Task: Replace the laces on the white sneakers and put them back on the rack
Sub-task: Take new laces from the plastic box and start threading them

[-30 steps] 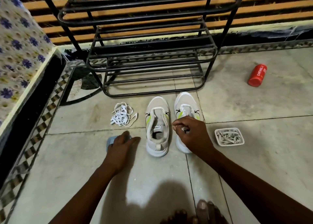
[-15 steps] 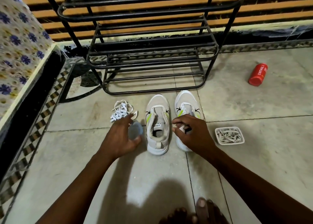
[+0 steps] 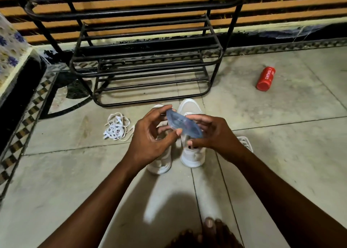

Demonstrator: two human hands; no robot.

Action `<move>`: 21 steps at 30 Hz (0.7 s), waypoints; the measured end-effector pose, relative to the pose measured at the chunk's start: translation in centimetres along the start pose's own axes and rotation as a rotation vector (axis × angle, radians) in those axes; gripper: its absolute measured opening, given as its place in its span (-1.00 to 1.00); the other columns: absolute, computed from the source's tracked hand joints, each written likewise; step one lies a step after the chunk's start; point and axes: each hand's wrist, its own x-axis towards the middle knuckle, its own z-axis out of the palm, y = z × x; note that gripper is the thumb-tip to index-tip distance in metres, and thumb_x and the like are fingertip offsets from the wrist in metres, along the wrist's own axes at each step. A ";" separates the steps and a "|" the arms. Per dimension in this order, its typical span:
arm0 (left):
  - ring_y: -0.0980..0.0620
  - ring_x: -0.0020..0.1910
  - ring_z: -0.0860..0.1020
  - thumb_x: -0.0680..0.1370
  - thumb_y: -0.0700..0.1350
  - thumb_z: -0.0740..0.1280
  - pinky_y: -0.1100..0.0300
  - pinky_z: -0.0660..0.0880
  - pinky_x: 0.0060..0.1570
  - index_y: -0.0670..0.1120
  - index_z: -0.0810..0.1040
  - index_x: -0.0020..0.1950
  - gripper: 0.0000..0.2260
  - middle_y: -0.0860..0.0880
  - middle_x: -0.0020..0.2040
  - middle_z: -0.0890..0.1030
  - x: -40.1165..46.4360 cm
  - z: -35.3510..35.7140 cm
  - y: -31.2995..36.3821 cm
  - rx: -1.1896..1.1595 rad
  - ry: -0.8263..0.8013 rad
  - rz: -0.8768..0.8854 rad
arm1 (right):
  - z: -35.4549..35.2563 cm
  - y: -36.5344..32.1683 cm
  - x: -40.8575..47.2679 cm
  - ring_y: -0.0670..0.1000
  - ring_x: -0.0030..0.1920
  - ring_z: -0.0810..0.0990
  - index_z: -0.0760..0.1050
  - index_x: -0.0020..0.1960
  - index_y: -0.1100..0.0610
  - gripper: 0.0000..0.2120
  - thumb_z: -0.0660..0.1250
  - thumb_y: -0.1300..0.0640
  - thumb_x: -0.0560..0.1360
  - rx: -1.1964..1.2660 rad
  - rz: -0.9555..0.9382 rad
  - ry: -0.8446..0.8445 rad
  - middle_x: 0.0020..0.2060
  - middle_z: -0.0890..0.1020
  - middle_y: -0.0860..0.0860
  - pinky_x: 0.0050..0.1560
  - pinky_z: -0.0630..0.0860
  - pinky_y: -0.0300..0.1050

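Observation:
Two white sneakers stand side by side on the floor before the black metal rack [image 3: 146, 64]: the left sneaker [image 3: 161, 163] and the right sneaker [image 3: 191, 157], both partly hidden behind my hands. My left hand [image 3: 150, 140] and my right hand [image 3: 212, 135] are raised above the shoes and together hold a small translucent blue packet [image 3: 183, 124] by its edges. A loose bundle of white laces [image 3: 117, 126] lies on the floor to the left of the shoes.
A small white tray [image 3: 246, 143] peeks out behind my right wrist. A red bottle [image 3: 265, 79] lies on the tiles at the right. A flower-patterned cloth surface [image 3: 9, 47] and a dark raised edge border the left. My toes [image 3: 210, 229] show at the bottom.
My left hand lifted the blue packet from the floor to above the shoes. My right hand left the right sneaker and took hold of the packet too.

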 end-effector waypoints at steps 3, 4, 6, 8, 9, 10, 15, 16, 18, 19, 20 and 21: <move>-0.09 0.32 0.59 0.41 -0.14 0.61 -0.04 0.61 0.23 -0.15 0.50 0.43 -0.37 -0.10 0.32 0.55 1.4 1.8 -1.2 0.117 -0.154 -0.018 | -3.7 0.8 -0.8 0.00 0.23 0.64 0.56 0.33 0.13 -0.26 0.69 0.32 0.19 -0.158 0.016 0.030 0.20 0.67 -0.02 0.17 0.64 0.05; -0.03 0.32 0.59 0.38 -0.08 0.63 -0.01 0.60 0.24 -0.12 0.50 0.44 -0.33 -0.04 0.32 0.54 1.8 2.5 -1.4 0.219 -0.205 -0.019 | -4.8 1.0 -1.1 -0.02 0.22 0.64 0.56 0.32 0.10 -0.25 0.70 0.33 0.18 -0.226 0.023 0.031 0.20 0.66 -0.06 0.16 0.64 0.03; 0.06 0.29 0.56 0.34 0.00 0.64 0.10 0.55 0.30 -0.10 0.48 0.47 -0.26 0.02 0.31 0.53 2.6 4.5 -1.7 0.469 -0.307 0.021 | -6.9 1.7 -1.9 -0.06 0.19 0.63 0.57 0.29 0.06 -0.25 0.70 0.35 0.16 -0.326 0.055 0.036 0.17 0.65 -0.11 0.11 0.64 -0.01; 0.05 0.27 0.52 0.35 0.01 0.61 0.28 0.42 0.29 -0.11 0.48 0.47 -0.27 -0.01 0.28 0.53 3.1 7.1 -1.8 0.647 -0.378 0.075 | -8.9 2.7 -2.8 -0.06 0.15 0.64 0.57 0.26 0.01 -0.24 0.70 0.36 0.13 -0.363 0.106 0.045 0.16 0.64 -0.13 0.04 0.65 -0.04; 0.06 0.26 0.50 0.35 0.02 0.59 0.33 0.38 0.24 -0.10 0.48 0.46 -0.29 -0.01 0.26 0.52 3.4 8.5 -2.0 0.696 -0.404 0.074 | -9.7 3.1 -3.3 -0.06 0.14 0.64 0.56 0.25 -0.01 -0.22 0.70 0.35 0.11 -0.379 0.124 0.057 0.16 0.64 -0.12 0.03 0.65 -0.07; 0.06 0.24 0.48 0.35 0.03 0.58 0.30 0.40 0.20 -0.07 0.50 0.42 -0.33 0.00 0.22 0.51 3.7 9.9 -2.1 0.727 -0.424 0.071 | -10.6 3.5 -3.8 -0.08 0.15 0.62 0.56 0.24 -0.03 -0.21 0.71 0.35 0.09 -0.411 0.131 0.076 0.17 0.63 -0.12 0.03 0.63 -0.12; -0.05 0.11 0.50 0.33 -0.03 0.53 0.05 0.53 0.01 -0.06 0.51 0.10 -0.59 -0.01 0.06 0.44 4.7 15.8 -3.9 0.844 -0.504 0.022 | -13.3 4.6 -5.6 0.07 0.15 0.60 0.57 0.15 0.02 -0.30 0.59 0.40 0.07 -0.620 0.157 0.128 0.14 0.61 0.04 0.10 0.60 -0.01; -0.05 0.12 0.49 0.32 -0.05 0.54 0.06 0.53 0.03 -0.07 0.52 0.11 -0.59 -0.01 0.07 0.42 4.7 16.7 -4.3 0.843 -0.523 -0.008 | -13.6 5.0 -5.9 0.12 0.14 0.60 0.58 0.15 0.06 -0.32 0.59 0.39 0.07 -0.665 0.182 0.126 0.13 0.61 0.06 0.11 0.59 0.12; -0.03 0.11 0.49 0.31 -0.09 0.55 0.12 0.50 0.01 -0.07 0.54 0.11 -0.59 0.03 0.05 0.37 4.4 18.0 -5.2 0.847 -0.534 -0.053 | -14.0 6.0 -6.3 0.10 0.16 0.57 0.57 0.22 0.05 -0.27 0.61 0.37 0.09 -0.714 0.248 0.123 0.17 0.57 0.05 0.11 0.58 0.11; -0.04 0.10 0.50 0.31 -0.11 0.56 0.13 0.48 0.00 -0.07 0.55 0.11 -0.59 0.03 0.05 0.37 4.3 18.2 -5.6 0.843 -0.526 -0.068 | -14.1 6.6 -6.3 0.08 0.16 0.56 0.56 0.25 0.04 -0.25 0.61 0.36 0.10 -0.730 0.265 0.122 0.18 0.56 0.06 0.11 0.58 0.07; -0.04 0.09 0.51 0.31 -0.11 0.56 0.14 0.48 0.00 -0.07 0.56 0.13 -0.58 0.03 0.05 0.39 4.2 18.5 -5.9 0.836 -0.516 -0.076 | -14.1 7.0 -6.4 0.09 0.15 0.56 0.56 0.25 0.04 -0.27 0.60 0.36 0.11 -0.749 0.257 0.123 0.17 0.57 0.07 0.10 0.57 0.04; -0.05 0.09 0.52 0.31 -0.11 0.56 0.14 0.48 0.00 -0.06 0.57 0.14 -0.57 0.01 0.07 0.42 4.1 18.9 -6.3 0.834 -0.504 -0.089 | -14.0 7.4 -6.6 0.11 0.13 0.57 0.56 0.23 0.07 -0.31 0.59 0.36 0.12 -0.764 0.237 0.133 0.14 0.59 0.09 0.08 0.56 0.02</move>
